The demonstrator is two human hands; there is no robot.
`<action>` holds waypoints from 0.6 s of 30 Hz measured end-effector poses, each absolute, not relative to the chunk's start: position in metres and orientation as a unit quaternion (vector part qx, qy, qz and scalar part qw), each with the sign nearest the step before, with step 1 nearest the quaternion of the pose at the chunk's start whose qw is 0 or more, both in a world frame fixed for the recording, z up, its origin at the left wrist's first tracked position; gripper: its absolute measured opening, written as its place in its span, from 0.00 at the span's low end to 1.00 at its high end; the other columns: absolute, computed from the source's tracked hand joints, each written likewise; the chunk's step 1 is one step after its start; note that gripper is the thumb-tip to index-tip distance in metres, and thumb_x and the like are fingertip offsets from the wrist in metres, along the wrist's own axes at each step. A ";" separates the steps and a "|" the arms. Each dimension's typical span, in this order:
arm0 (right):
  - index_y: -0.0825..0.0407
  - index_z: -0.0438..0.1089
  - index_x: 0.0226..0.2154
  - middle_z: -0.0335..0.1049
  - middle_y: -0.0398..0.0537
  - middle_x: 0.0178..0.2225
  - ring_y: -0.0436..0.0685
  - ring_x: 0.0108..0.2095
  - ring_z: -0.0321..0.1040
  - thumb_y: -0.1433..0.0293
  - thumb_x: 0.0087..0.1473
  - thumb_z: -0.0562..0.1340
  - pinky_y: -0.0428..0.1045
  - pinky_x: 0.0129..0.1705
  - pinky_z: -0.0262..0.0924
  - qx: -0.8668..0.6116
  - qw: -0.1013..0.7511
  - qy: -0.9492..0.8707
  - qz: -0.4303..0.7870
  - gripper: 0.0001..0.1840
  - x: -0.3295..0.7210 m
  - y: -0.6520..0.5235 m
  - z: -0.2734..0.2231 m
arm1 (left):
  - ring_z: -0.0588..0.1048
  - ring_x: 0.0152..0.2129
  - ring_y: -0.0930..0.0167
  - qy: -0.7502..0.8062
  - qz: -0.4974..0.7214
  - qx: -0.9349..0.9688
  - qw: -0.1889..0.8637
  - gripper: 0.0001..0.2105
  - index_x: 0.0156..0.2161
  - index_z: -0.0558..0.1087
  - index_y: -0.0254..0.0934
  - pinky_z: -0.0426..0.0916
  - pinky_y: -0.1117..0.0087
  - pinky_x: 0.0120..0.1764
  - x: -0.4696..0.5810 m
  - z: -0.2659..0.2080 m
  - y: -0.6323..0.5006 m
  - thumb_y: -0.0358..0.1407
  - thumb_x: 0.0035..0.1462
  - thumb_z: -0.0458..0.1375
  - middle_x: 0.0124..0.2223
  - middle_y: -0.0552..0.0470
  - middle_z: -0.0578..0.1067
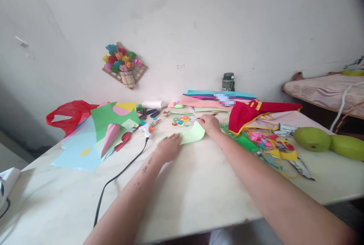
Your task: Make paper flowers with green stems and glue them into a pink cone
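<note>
A pale green sheet of paper (191, 135) lies on the white table, its right end curling up. My left hand (170, 146) rests flat on the sheet's left end, fingers stretched out. At the raised right edge, my right hand (209, 123) has its fingers bent and closed against the paper; its fingertips are partly hidden. Just beyond the sheet sits a cluster of small coloured paper flowers (181, 120). To the left of the sheet lies a white glue gun (146, 129) with a black cord.
Coloured paper sheets (74, 148), a pink paper cone (110, 138) and a red bag (71, 113) lie left. Dark-handled scissors (155, 113) lie behind. On the right are a red cloth (244, 114), paper scraps (267, 142) and green fruits (312, 139). A bottle (228, 82) stands at the wall.
</note>
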State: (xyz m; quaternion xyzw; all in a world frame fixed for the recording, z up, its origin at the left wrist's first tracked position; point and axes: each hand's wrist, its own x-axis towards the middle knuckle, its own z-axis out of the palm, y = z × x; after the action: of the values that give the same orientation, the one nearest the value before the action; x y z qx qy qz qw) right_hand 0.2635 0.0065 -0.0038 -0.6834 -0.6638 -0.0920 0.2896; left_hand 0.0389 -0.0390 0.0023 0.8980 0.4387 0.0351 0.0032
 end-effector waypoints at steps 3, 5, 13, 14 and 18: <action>0.51 0.70 0.25 0.70 0.51 0.28 0.56 0.32 0.63 0.56 0.54 0.50 0.48 0.31 0.50 -0.692 0.329 -0.638 -0.074 0.21 0.262 -0.001 0.003 | 0.53 0.57 0.66 0.427 0.041 0.903 0.025 0.22 0.57 0.58 0.39 0.50 0.61 0.56 0.035 0.002 -0.034 0.40 0.59 0.41 0.61 0.48 0.55; 0.50 0.70 0.27 0.70 0.48 0.30 0.54 0.31 0.63 0.57 0.54 0.49 0.47 0.31 0.50 -0.661 0.354 -0.659 -0.055 0.20 0.259 -0.006 0.008 | 0.51 0.58 0.67 0.422 0.045 0.905 0.032 0.22 0.58 0.56 0.40 0.48 0.61 0.56 0.032 0.001 -0.032 0.41 0.59 0.39 0.61 0.49 0.53; 0.48 0.72 0.35 0.68 0.48 0.43 0.60 0.46 0.58 0.54 0.38 0.64 0.52 0.47 0.46 -0.461 0.209 -0.861 -0.051 0.21 0.244 -0.018 0.021 | 0.49 0.59 0.69 0.416 0.061 0.907 0.037 0.23 0.58 0.55 0.44 0.45 0.61 0.57 0.027 -0.008 -0.028 0.44 0.60 0.37 0.61 0.52 0.53; 0.48 0.72 0.33 0.68 0.48 0.43 0.60 0.47 0.57 0.55 0.37 0.65 0.54 0.48 0.45 -0.444 0.193 -0.873 -0.065 0.20 0.241 -0.019 0.023 | 0.48 0.59 0.69 0.414 0.059 0.908 0.036 0.23 0.58 0.54 0.43 0.45 0.60 0.57 0.027 -0.009 -0.027 0.45 0.60 0.36 0.62 0.51 0.52; 0.50 0.74 0.29 0.70 0.49 0.40 0.61 0.47 0.57 0.56 0.40 0.64 0.55 0.49 0.42 -0.389 0.165 -0.899 -0.113 0.16 0.231 -0.025 0.031 | 0.47 0.59 0.67 0.416 0.048 0.907 0.037 0.26 0.59 0.53 0.41 0.44 0.59 0.57 0.026 -0.011 -0.024 0.48 0.59 0.35 0.62 0.51 0.51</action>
State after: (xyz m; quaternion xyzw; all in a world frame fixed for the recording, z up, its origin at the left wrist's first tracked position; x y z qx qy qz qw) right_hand 0.2310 -0.0251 0.0314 -0.3887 -0.8995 -0.1129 0.1647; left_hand 0.0257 -0.0243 -0.0110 0.9074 0.4158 0.0478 0.0368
